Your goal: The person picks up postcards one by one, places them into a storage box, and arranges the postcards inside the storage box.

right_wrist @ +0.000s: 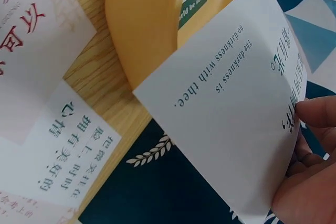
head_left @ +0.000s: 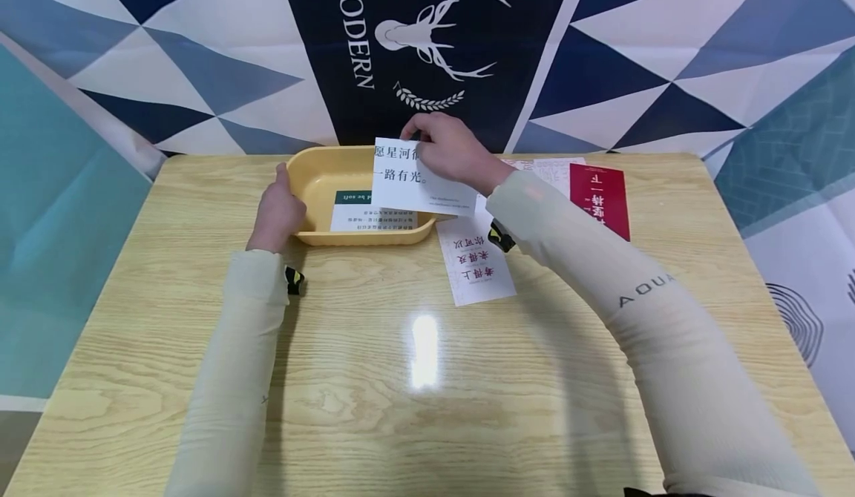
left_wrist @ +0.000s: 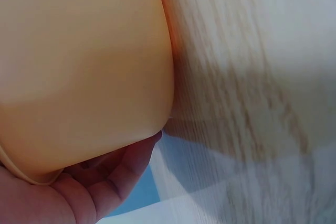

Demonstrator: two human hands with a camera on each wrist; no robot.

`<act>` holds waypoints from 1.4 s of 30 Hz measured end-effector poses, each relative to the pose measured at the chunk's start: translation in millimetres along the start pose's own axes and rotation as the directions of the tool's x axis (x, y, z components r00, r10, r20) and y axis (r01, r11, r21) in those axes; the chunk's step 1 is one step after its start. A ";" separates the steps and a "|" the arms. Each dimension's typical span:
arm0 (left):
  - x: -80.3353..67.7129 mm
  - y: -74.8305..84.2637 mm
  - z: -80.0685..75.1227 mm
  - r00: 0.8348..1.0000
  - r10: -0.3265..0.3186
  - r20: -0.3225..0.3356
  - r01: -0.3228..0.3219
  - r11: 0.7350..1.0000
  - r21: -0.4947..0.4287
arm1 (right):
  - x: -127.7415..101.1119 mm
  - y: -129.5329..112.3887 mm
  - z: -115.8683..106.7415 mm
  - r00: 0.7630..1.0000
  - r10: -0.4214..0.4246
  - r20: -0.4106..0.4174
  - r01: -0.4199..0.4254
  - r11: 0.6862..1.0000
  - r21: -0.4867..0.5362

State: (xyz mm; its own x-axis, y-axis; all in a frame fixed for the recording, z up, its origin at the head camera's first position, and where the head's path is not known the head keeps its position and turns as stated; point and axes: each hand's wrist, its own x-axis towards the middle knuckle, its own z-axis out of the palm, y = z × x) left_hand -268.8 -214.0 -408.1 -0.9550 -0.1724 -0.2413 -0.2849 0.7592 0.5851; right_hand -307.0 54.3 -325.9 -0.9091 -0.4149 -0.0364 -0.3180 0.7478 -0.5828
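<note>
Sorting appears to be under way and only partly complete. One card with a dark green band (head_left: 364, 212) is already lying flat inside the shallow yellow plastic tray (head_left: 314, 178), which is sitting on the pale wood-grain table (head_left: 414, 378) near its far edge. A second item, a white rectangular card printed with dark green characters (head_left: 417, 178), is being held above the tray's right half and, by my judgement, is on the way in but not yet laid down.

Several pieces are still waiting outside the tray: a white card with red characters (head_left: 476, 263) lying just beside the tray's right end, a dark red card (head_left: 600, 199) further right, and a pale printed sheet (head_left: 544, 170) partly under the right forearm. The right wrist view is also showing another white card with green characters (right_wrist: 63, 156) on the table next to the tray. On this evidence, most of the work is still outstanding.

Grip findings: the right hand (head_left: 450, 148) is pinching the white card at its far edge, thumb and fingertips closed on the paper, with the card hanging tilted over the tray rim. The left hand (head_left: 277, 211) is bracing the tray's left end, its fingers curling around the outer wall and under the rim, as the left wrist view confirms.
</note>
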 end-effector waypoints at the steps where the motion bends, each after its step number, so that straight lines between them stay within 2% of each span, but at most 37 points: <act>1: -0.1 0.0 -0.3 1.000 0.004 0.005 -0.004 1.000 0.001 | 0.8 -1.2 0.4 1.000 -0.002 0.000 0.002 1.000 -0.001; 12: -1.2 -2.7 -2.4 0.999 0.040 0.019 -0.040 0.999 0.006 | 11.4 -16.5 8.6 0.999 -0.033 0.020 0.033 0.999 0.003; 23: 0.1 -2.0 -0.6 1.000 -0.007 0.006 0.007 1.000 -0.004 | 20.3 -27.4 22.9 0.997 -0.052 0.058 0.054 0.998 -0.022; 30: 2.1 -3.8 -1.3 1.000 0.007 -0.012 -0.007 1.000 0.000 | 26.7 -33.6 31.4 0.995 -0.080 0.053 0.081 0.996 -0.022; 42: 6.1 -5.1 2.4 1.000 0.002 -0.027 -0.001 1.000 0.007 | 34.1 -33.2 46.5 0.995 -0.079 0.060 0.079 0.997 -0.006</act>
State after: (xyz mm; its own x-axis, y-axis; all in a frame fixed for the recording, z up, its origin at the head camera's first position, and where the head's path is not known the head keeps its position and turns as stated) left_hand -273.0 -217.5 -414.4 -0.9574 -0.1883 -0.2191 -0.2830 0.7639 0.5800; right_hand -314.9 -8.7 -345.6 -0.8634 -0.5030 -0.0392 -0.3906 0.7157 -0.5790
